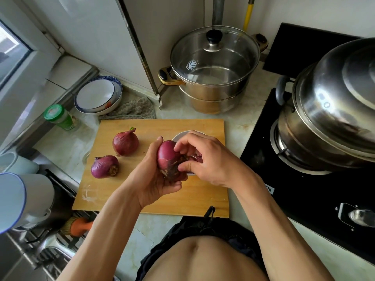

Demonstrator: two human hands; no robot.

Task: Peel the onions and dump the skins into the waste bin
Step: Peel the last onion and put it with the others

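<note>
Left hand [156, 179] cups onion [169, 157] over cutting board [142, 191] to steady it; right hand [205, 157] fingers [183, 145] pinch skin at root. Two onions [125, 143] left of it, unpeeled.

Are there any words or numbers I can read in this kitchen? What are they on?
"N": the last letter of a white label on the black stove; the right hand's arm hides the rest.
Glass pot lid: a white logo with tiny letters around it, too small to read.
Green-capped jar: the print on its label and cap is too blurred to read.
Nothing else here carries writing.
</note>
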